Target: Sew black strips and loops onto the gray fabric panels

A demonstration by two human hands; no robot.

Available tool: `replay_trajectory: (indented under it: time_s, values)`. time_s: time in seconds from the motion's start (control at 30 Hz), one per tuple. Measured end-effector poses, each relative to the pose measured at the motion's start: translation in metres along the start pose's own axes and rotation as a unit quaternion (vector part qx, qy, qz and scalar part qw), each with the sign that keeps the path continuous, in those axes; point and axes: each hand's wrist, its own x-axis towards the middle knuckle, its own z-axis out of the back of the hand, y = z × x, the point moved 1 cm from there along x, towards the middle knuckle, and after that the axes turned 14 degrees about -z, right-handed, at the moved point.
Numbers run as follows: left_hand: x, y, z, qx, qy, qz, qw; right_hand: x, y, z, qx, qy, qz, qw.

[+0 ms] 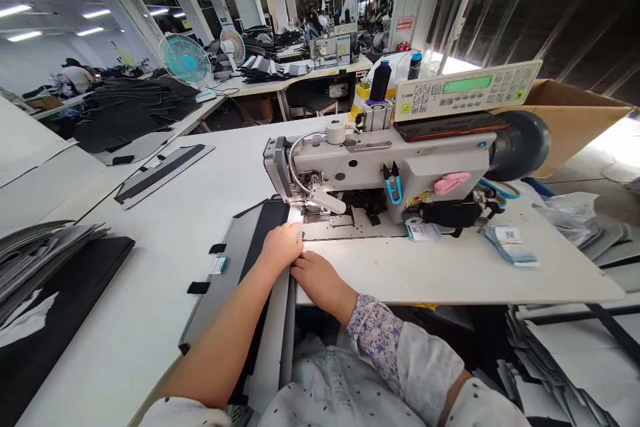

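A grey fabric panel with a black strip [215, 307] lies on the white table, with its far end under the presser foot of the sewing machine [350, 170]. My left hand [283, 245] is closed over the panel's right edge, close in front of the needle area. Just below it, my right hand [320, 280] pinches the same edge, its fingers bent and their tips partly hidden. The two hands almost touch. Two short black tabs and a small label [219, 265] show on the panel's left part.
A second panel [163, 173] lies at the far left of the table; stacked dark and grey pieces [50, 300] are nearer. Blue thread snips [393, 185] hang on the machine, below a control panel [467, 90]. Labels [511, 245] lie at right. A fan [186, 60] stands behind.
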Motion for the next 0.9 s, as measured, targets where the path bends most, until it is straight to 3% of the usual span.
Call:
replay_trajectory:
  time_s: [0.3,0.9]
  values:
    - [0.014,0.001,-0.001,-0.091,-0.004,0.065,0.994,0.008,-0.008,-0.006,-0.001,-0.016,-0.024,1.0]
    - [0.001,0.003,0.002,-0.111,0.008,0.055,0.992,0.008,-0.006,-0.012,0.043,-0.02,-0.06,0.997]
